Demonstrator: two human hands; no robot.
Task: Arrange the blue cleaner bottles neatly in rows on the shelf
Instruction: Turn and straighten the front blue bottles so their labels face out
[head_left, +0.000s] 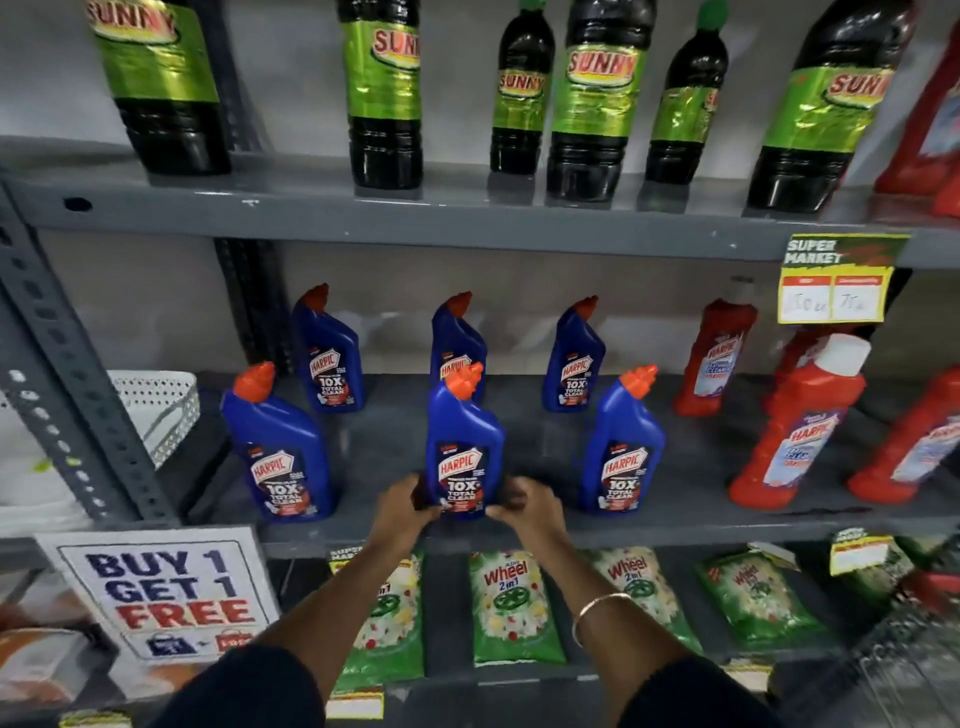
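Six blue cleaner bottles stand on the grey middle shelf (395, 441) in two rows of three, and the arrangement looks close to finished. Going left to right along the far row: the far-left bottle (328, 353), the far-middle bottle (457, 343), partly hidden behind the one in front, and the far-right bottle (574, 358), all upright with labels facing out. Along the near row: the near-left bottle (280, 447), leaning a little toward the left in this wide view; the near-middle bottle (464, 447); and the near-right bottle (623, 447). Each is deep blue with an angled neck, an orange-red cap and a dark front label. The left hand (397, 506) and the right hand (527, 506) close around the base of the near-middle bottle from either side, fingers curled against its lower label, the bottle resting on the shelf near the front edge. Gaps between bottles appear fairly even and the two rows roughly line up front to back. What seems left is a final squaring of this centre bottle, and perhaps a touch to the near-left one. At far right, red bottles (800, 421) share the same shelf, well apart from the blue group.
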